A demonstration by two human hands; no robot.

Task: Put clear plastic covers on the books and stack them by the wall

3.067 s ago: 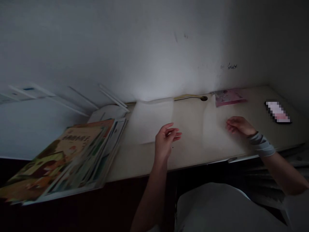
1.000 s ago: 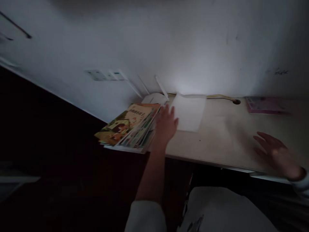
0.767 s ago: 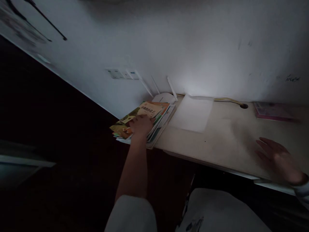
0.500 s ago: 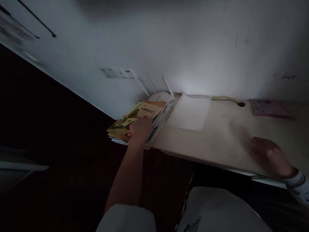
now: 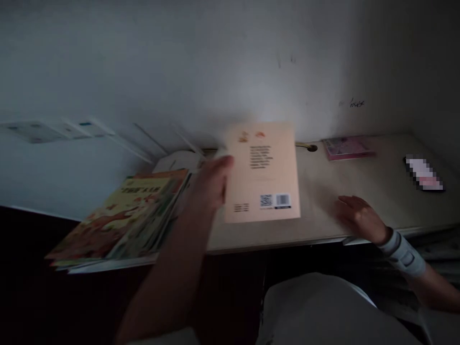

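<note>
My left hand [image 5: 214, 184] grips a thin book [image 5: 262, 177] by its left edge and holds it upright above the desk. Its cream back cover faces me, with a text block, a square code and a barcode. Left of that hand, a fanned stack of picture books [image 5: 118, 215] lies at the desk's left end, a yellow cover with red figures on top. My right hand [image 5: 361, 218], wearing a light wristband, hovers over or rests on the desk with its fingers stretched out and holds nothing. The white sheet seen earlier is hidden behind the raised book.
A white router [image 5: 176, 160] with antennas stands behind the stack, against the wall. A pink book [image 5: 348, 147] lies at the back of the desk [image 5: 373, 191], beside a cable hole [image 5: 312, 148]. A phone [image 5: 424, 173] lies at the right. Wall sockets [image 5: 53, 130] are at far left.
My left hand has lifted the top book off the stack and carried it right, its back cover now toward me. Another cover shows on the stack. The view has turned right.
</note>
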